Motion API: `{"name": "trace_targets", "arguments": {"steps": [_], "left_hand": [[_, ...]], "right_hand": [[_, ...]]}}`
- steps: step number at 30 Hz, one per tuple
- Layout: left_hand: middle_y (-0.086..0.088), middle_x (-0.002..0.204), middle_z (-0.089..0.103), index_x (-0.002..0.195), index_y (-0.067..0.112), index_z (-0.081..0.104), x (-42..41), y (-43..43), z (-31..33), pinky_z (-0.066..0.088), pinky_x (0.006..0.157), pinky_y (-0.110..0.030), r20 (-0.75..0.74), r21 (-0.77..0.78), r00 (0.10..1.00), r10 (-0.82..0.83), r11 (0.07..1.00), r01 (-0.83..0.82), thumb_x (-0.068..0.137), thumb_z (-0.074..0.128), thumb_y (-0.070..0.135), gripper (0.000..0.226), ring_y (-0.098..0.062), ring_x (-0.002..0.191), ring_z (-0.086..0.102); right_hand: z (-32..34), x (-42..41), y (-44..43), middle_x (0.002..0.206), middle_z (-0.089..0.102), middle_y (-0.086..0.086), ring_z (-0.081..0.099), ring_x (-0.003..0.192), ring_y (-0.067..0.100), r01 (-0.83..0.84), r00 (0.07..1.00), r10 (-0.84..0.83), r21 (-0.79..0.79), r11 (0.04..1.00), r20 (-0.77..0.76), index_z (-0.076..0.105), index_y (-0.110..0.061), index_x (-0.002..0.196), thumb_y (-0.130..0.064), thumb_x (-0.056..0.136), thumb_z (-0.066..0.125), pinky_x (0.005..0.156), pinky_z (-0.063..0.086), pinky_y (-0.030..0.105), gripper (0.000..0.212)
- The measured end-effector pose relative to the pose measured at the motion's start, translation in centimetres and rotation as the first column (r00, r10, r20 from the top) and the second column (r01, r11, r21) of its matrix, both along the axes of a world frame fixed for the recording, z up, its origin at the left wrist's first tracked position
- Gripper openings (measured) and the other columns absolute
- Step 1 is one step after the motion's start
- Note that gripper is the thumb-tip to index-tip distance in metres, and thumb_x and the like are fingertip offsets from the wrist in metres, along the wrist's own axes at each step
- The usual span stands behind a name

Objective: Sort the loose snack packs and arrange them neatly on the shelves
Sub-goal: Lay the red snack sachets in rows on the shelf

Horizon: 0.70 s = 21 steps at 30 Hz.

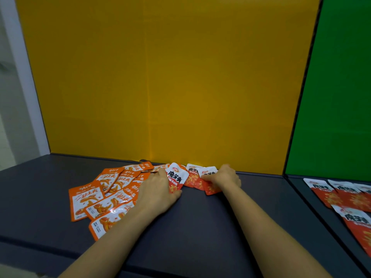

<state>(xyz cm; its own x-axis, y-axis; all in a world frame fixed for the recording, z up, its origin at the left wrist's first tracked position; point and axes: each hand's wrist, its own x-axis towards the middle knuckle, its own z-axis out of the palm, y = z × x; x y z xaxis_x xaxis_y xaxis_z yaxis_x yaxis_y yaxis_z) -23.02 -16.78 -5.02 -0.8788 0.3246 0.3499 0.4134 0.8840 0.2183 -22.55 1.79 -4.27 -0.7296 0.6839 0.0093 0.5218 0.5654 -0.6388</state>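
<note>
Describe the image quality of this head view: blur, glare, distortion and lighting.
Head view: the right hand is motion-blurred at the fingers; the left hand is sharper. Glare streaks the orange packs. Wide-angle distortion slants the yellow back panel edges. Lighting is dim and even, with only faint shadows on the dark shelf.

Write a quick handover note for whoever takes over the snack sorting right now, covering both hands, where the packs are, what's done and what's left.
Left hand: flat on the shelf, fingers on the edge of the orange packs and touching a red pack.
Right hand: closed on the rightmost red pack near the yellow back wall.
Packs: orange ones in a loose overlapping pile on the left; three red ones in the middle.
Done: several red packs already lie on the next shelf, in front of the green wall.
Left: move the three red packs over, then tidy the orange pile.
</note>
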Motion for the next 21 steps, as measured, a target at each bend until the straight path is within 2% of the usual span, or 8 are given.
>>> {"name": "trace_targets", "arguments": {"steps": [3,7,11,15,21], "left_hand": [[-0.011,0.128,0.052,0.123,0.009,0.040,-0.6,0.7,0.1,0.043,0.092,-0.036,0.013,0.053,0.999,-0.035,0.998,0.034,0.083,0.054,0.050,0.059,-0.026,0.119,0.048],[-0.014,0.124,0.055,0.117,0.007,0.044,-1.3,2.4,0.8,0.043,0.088,-0.038,0.080,0.106,0.997,-0.018,0.994,0.010,0.082,0.054,0.052,0.059,-0.030,0.115,0.051],[-0.015,0.127,0.053,0.120,0.006,0.043,-1.7,4.1,1.1,0.042,0.092,-0.039,0.117,0.101,0.993,0.027,0.994,-0.039,0.082,0.054,0.053,0.062,-0.030,0.120,0.048],[-0.015,0.132,0.048,0.126,0.003,0.040,-2.3,4.8,0.7,0.040,0.096,-0.038,0.103,0.048,0.993,0.049,0.997,-0.054,0.083,0.053,0.053,0.067,-0.029,0.125,0.043],[-0.017,0.136,0.046,0.131,0.002,0.034,-3.1,5.4,0.4,0.039,0.098,-0.039,0.165,0.100,0.983,0.076,0.991,-0.093,0.082,0.057,0.052,0.074,-0.032,0.129,0.039]], "right_hand": [[-0.3,0.3,-0.2,0.129,0.056,0.012,0.053,0.119,0.030,-0.024,1.000,0.023,0.077,0.997,0.015,0.055,-0.009,0.119,-0.054,0.077,0.065,0.094,0.042,0.035,0.062],[-0.9,0.1,-0.7,0.136,0.045,0.014,0.046,0.125,0.030,0.005,1.000,-0.003,0.151,0.988,-0.014,0.045,-0.007,0.130,-0.059,0.079,0.060,0.100,0.037,0.037,0.075],[-1.0,0.0,-1.0,0.136,0.045,0.014,0.045,0.126,0.030,-0.007,1.000,0.009,0.192,0.981,-0.007,0.043,-0.006,0.130,-0.065,0.075,0.059,0.100,0.036,0.037,0.082],[-1.0,-0.2,-0.7,0.137,0.045,0.014,0.043,0.128,0.030,-0.027,1.000,0.028,0.162,0.986,-0.002,0.042,-0.007,0.130,-0.063,0.074,0.062,0.102,0.035,0.037,0.082],[-0.6,-0.7,-0.3,0.137,0.048,0.013,0.044,0.128,0.030,-0.019,1.000,0.018,0.057,0.998,0.008,0.045,-0.009,0.129,-0.058,0.069,0.071,0.102,0.035,0.036,0.082]]}}
